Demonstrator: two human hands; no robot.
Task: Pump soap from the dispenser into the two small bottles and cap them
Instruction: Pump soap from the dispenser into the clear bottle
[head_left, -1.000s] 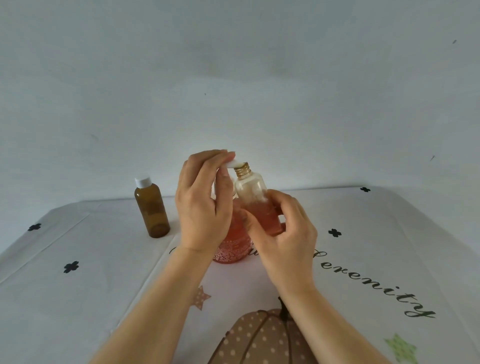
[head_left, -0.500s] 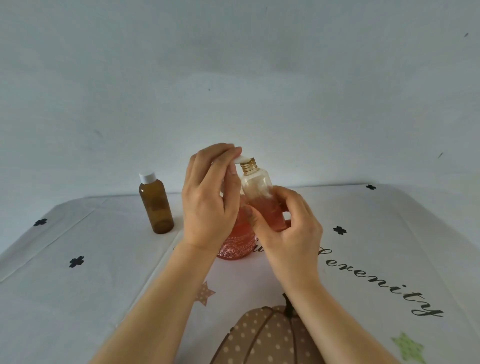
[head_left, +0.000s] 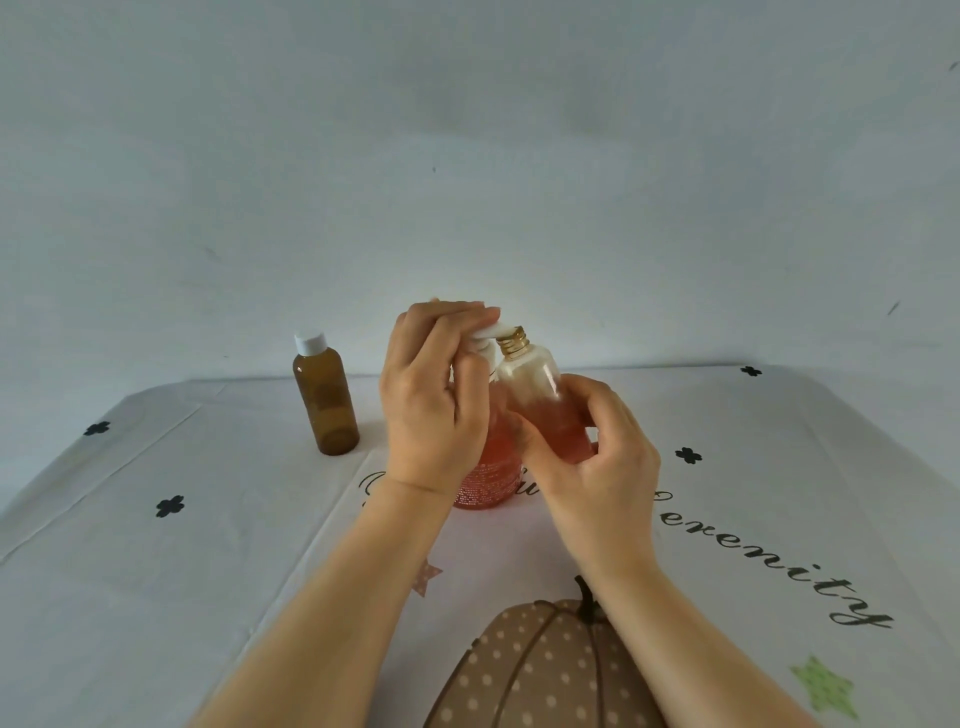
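The right hand (head_left: 597, 457) holds the clear bottle (head_left: 545, 400), tipped, mouth at the spout. The left hand (head_left: 431, 400) presses the pump (head_left: 493, 332). The bottle looks light and slippery (soap drips), so grip its middle.

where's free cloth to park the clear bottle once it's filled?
Free: the right side of the tablecloth, past the right hand, and the left stretch in front of the amber bottle. Crowded: the centre, where the left hand presses the pink dispenser and the clear bottle tilts at its nozzle.
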